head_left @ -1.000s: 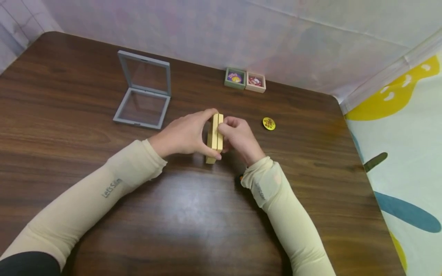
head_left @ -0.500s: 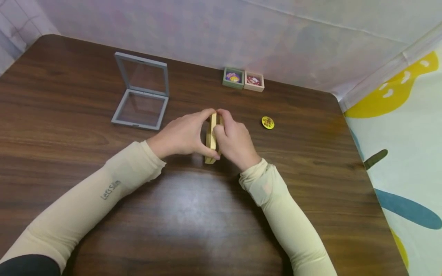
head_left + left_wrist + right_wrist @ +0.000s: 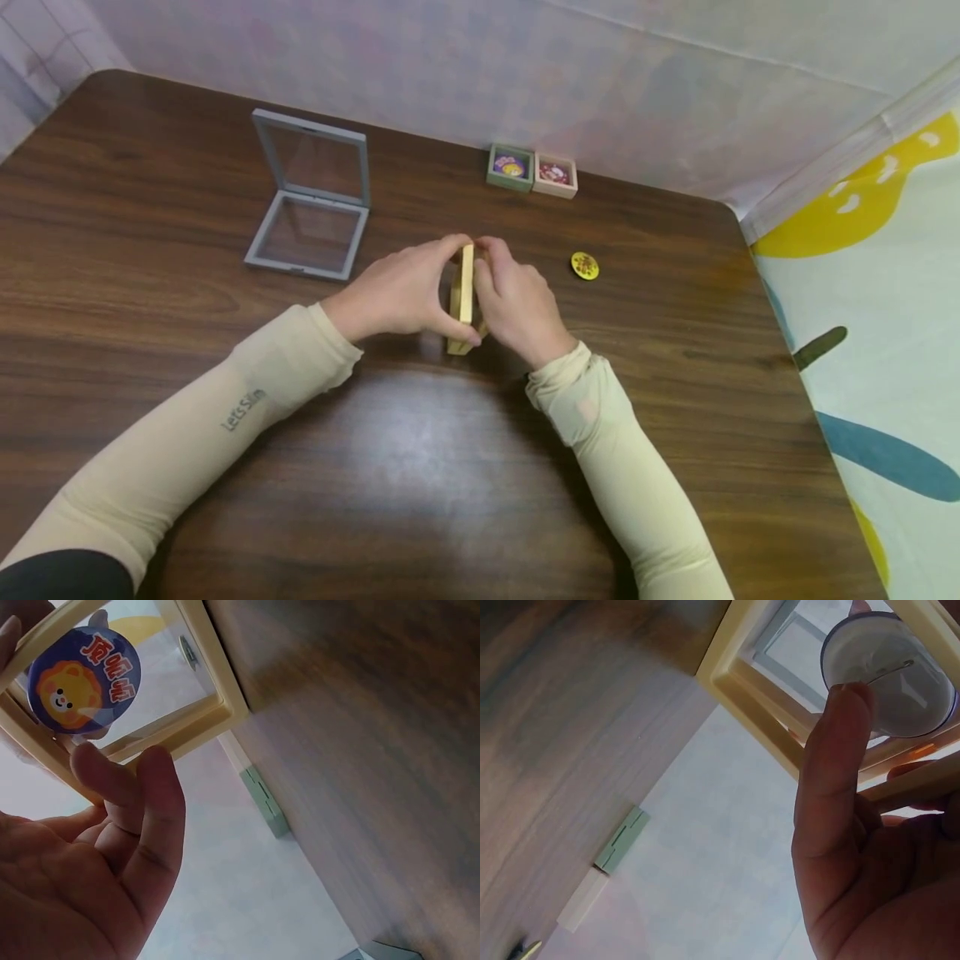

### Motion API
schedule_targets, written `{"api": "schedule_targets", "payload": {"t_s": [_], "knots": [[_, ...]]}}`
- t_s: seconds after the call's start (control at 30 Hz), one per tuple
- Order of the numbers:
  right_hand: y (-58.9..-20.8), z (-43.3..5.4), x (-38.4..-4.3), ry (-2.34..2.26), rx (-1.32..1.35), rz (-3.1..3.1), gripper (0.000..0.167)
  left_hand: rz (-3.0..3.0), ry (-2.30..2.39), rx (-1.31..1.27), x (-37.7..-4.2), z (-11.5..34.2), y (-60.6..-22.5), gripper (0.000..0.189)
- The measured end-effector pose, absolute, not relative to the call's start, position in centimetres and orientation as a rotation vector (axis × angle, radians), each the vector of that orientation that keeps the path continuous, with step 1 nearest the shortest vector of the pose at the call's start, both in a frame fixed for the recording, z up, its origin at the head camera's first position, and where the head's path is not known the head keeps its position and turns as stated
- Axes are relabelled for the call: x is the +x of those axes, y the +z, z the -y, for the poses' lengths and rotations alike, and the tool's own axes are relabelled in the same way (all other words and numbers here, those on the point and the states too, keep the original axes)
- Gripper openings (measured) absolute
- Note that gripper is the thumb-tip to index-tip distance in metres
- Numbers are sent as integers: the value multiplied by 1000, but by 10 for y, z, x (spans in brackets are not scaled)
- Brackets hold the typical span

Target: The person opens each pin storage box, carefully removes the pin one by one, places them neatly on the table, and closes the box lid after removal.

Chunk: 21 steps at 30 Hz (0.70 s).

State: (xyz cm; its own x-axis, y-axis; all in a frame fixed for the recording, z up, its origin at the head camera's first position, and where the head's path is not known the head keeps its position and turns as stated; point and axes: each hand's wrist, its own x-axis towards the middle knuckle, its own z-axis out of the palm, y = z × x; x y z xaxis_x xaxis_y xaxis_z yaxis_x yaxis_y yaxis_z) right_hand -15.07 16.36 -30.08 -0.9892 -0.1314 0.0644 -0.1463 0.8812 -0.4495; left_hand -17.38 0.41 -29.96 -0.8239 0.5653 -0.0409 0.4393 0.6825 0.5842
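Note:
Above the middle of the table, both hands hold a small yellow display frame (image 3: 466, 287) on edge, its two halves parted. My left hand (image 3: 397, 287) grips its left half, thumb at the near end and fingers at the far end. A round pin badge (image 3: 82, 679) with a lion on blue shows through the clear film in the left wrist view. My right hand (image 3: 521, 308) is round the right half. In the right wrist view a right-hand digit (image 3: 832, 765) is right at the badge's back, where its pin shows. The head view hides the badge.
A larger grey display frame (image 3: 306, 271) stands opened at the back left. Toward the wall sit a green framed badge (image 3: 511, 185) and a pink one (image 3: 555, 190), side by side. One yellow badge (image 3: 585, 266) lies right of my hands on the brown table (image 3: 405, 500).
My right hand has shifted from pinching the yellow frame's near-together halves to reaching round the right half, and the halves have parted. The left hand keeps its grip.

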Motion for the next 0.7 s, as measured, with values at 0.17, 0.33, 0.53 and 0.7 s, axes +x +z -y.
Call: {"api": "schedule_targets", "payload": {"t_s": [0.17, 0.33, 0.53, 0.7], "knots": [[-299, -165, -151, 706, 207, 3037, 41, -2686, 832, 810, -174, -5, -299, 104], [-296, -166, -151, 686, 203, 3060, 42, -2676, 842, 816, -174, -5, -299, 105], [-293, -169, -150, 587, 206, 3102, 41, -2660, 848, 814, -175, -3, -299, 105], [-291, -171, -149, 513, 205, 3130, 40, -2657, 851, 813, -175, -3, -299, 104]]}}
